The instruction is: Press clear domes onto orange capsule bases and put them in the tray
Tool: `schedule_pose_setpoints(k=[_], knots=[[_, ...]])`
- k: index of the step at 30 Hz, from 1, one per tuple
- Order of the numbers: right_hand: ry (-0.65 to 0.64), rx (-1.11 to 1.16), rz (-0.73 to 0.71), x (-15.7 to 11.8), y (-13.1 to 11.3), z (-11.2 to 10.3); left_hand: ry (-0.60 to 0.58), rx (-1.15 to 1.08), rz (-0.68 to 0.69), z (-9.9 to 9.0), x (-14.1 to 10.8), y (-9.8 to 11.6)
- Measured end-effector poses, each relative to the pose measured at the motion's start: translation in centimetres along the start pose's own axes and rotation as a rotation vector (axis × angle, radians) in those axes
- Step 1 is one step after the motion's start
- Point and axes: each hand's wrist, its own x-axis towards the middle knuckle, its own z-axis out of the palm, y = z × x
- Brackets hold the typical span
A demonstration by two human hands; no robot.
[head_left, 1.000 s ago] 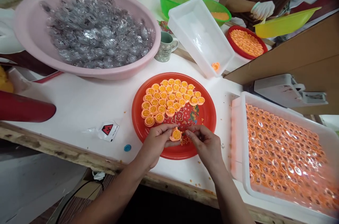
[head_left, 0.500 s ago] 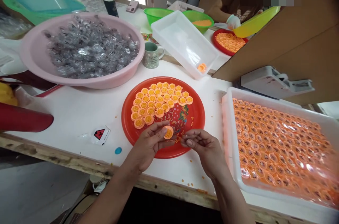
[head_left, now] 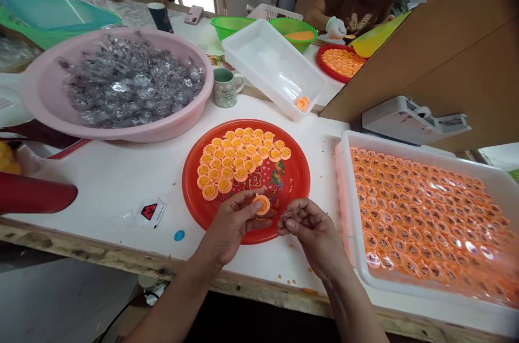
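My left hand [head_left: 227,228] is closed on a small orange round cup [head_left: 263,204] with yellow-orange bits inside, tilted toward me over the near side of a red round tray [head_left: 299,170]. Just to its right, my right hand [head_left: 314,232] pinches a small clear round cover [head_left: 286,216], partly hidden by the fingers. The cup and cover are apart. Many similar filled orange cups [head_left: 227,153] lie side by side on the far left part of the tray, and loose orange bits are scattered at its right side.
A pink basin [head_left: 34,83] of clear pieces stands at left, behind a red cylinder [head_left: 36,193]. A white bin [head_left: 357,254] of covered orange cups stands at right. Behind are a mug [head_left: 224,89] and a tilted white bin [head_left: 259,67]. Two co-workers are across the table.
My right hand has turned slightly, so the clear cover shows more between its fingers. The orange cup has shifted a little in my left hand. The whole view has moved slightly.
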Motion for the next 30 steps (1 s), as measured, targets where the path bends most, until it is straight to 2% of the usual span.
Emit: schedule_pose_setpoints(k=[6, 12, 17, 21, 26, 28, 30], knots=[[0.038, -0.112, -0.002, 0.6, 0.2, -0.5, 0.061, 0.072, -0.002, -0.5, 0.6, 0.3], [0.032, -0.338, -0.022, 0.9, -0.2, -1.3, 0.014, 0.060, -0.035, -0.5, 0.6, 0.5], [-0.127, -0.666, -0.195, 1.2, -0.9, -1.0, 0.019, 0.134, -0.027, -0.2, 0.5, 0.2], [-0.138, -0.775, -0.182, 1.4, -1.6, -0.2, -0.066, 0.243, -0.049, 0.2, 0.3, -0.4], [-0.207, -1.020, -0.436, 1.0, -2.2, 0.7, -0.167, 0.325, -0.013, 0.4, -0.2, -0.6], [-0.154, -1.060, -0.513, 0.5, -1.8, 0.9, -0.189, 0.348, 0.005, 0.3, -0.3, -0.5], [-0.023, -1.048, -0.506, 0.0, -0.9, 1.0, -0.168, 0.326, 0.026, 0.3, -0.3, -0.6]])
